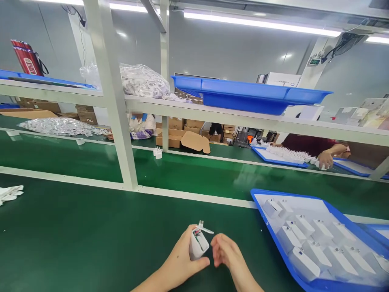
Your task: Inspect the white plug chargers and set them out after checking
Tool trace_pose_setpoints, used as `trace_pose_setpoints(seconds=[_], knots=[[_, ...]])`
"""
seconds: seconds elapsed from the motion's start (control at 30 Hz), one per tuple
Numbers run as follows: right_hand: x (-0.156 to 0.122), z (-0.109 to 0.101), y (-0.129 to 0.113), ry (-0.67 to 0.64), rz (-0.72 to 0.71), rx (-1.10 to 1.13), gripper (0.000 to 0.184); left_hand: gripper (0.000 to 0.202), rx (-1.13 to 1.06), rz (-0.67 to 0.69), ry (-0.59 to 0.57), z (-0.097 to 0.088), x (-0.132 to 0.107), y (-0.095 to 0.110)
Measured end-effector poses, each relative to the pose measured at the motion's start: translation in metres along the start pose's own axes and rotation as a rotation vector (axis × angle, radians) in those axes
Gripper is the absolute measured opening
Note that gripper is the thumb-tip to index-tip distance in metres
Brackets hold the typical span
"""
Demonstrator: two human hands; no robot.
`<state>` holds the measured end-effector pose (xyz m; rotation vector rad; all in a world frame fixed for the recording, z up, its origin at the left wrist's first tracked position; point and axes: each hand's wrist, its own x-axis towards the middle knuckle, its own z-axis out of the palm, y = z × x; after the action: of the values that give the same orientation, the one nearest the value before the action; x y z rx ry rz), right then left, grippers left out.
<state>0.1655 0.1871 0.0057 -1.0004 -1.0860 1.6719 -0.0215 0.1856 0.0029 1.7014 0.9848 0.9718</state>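
Note:
My left hand [182, 255] is closed around a white plug charger housing [197, 247] above the green work surface [91, 235]. The housing's end is uncovered, and a green circuit board edge and a bit of red show inside. Its white end plate with two metal prongs [201, 227] sits tilted at the open top, near my left fingertips. My right hand [227, 253] is just to the right of the housing, apart from it, with fingers loosely bent and nothing visible in them.
A blue tray [275, 239] at the right holds several white charger pieces [313, 253]. Behind a white frame rail [194, 195] runs a green belt [194, 174] with a white charger [157, 153] on it. A frame post [114, 101] stands left. Across the belt, a co-worker's hand [325, 159] touches white parts.

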Motion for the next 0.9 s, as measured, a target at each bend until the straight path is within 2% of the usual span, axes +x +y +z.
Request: trace_pose_setpoints(seconds=[0.07,0.13,0.27,0.33,0.5,0.57,0.67,0.77,0.9], knots=[[-0.001,0.006,0.007,-0.039,0.140,0.056,0.063,0.045,0.065,0.061,-0.011,-0.005,0.000,-0.001],[-0.003,0.011,0.013,-0.064,0.213,0.141,0.067,0.042,0.135,0.119,-0.004,-0.006,-0.001,-0.002],[-0.007,0.015,0.016,-0.093,0.211,0.202,0.065,0.040,0.374,0.228,0.017,-0.005,-0.003,0.005],[-0.009,0.017,0.013,-0.111,0.247,0.232,0.063,0.039,0.429,0.240,0.016,-0.003,-0.004,0.010],[-0.014,0.024,0.013,-0.072,0.289,0.328,0.052,0.062,0.362,0.267,0.045,-0.001,-0.006,0.013],[-0.014,0.025,0.017,-0.071,0.291,0.229,0.053,0.054,0.334,0.252,0.070,0.000,-0.008,0.011],[-0.011,0.025,0.024,-0.080,0.265,-0.011,0.060,0.027,0.341,0.195,0.126,0.002,-0.010,0.009],[-0.007,0.027,0.029,-0.057,0.243,-0.115,0.068,0.029,0.395,0.161,0.171,0.005,-0.010,0.011],[-0.007,0.032,0.032,-0.006,0.186,-0.191,0.071,0.028,0.475,0.213,0.202,0.006,-0.010,0.016]])
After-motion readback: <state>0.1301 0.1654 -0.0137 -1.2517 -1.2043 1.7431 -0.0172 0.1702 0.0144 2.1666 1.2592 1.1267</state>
